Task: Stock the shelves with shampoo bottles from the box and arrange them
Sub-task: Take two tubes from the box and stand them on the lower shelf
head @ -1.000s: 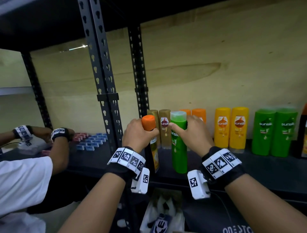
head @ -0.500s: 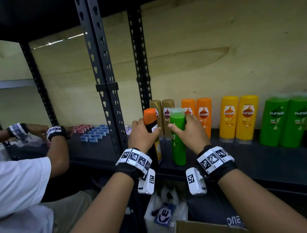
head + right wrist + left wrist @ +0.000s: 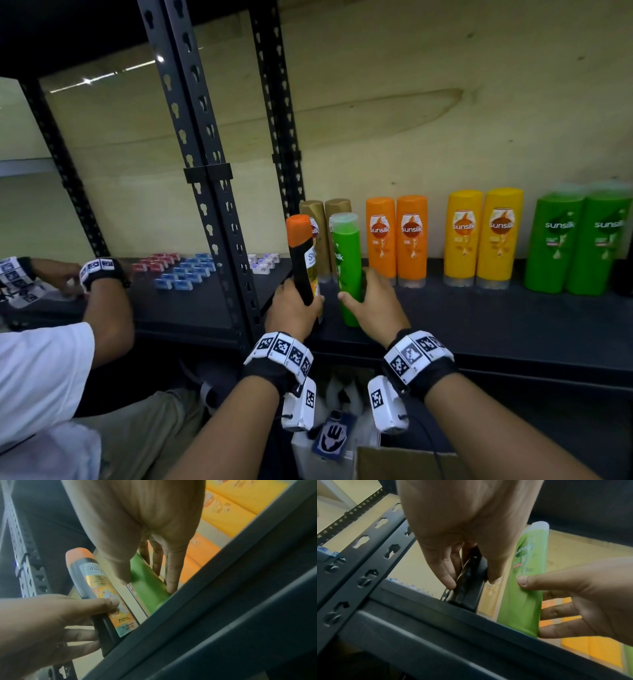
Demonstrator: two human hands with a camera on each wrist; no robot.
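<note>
My left hand (image 3: 294, 305) grips the lower part of a black bottle with an orange cap (image 3: 301, 257), standing near the front of the dark shelf (image 3: 479, 325). In the right wrist view this black bottle (image 3: 96, 588) shows a yellow label under my left thumb. My right hand (image 3: 370, 305) grips a slim green bottle with a pale cap (image 3: 346, 267), upright beside the black one; the left wrist view shows that green bottle (image 3: 525, 577) between thumb and fingers. Two gold bottles (image 3: 325, 219) stand right behind both.
Pairs of orange (image 3: 395, 236), yellow (image 3: 483, 236) and green bottles (image 3: 579, 243) line the shelf's back to the right. A black upright post (image 3: 202, 171) stands left of my hands. Another person's arm (image 3: 102, 298) works over small boxes (image 3: 185, 270) on the left bay. A cardboard box (image 3: 404, 462) sits below.
Both hands slid from the bottle caps down to the lower bodies, and the two bottles now stand lower, on the shelf front. The view has shifted, showing more bottles to the right.
</note>
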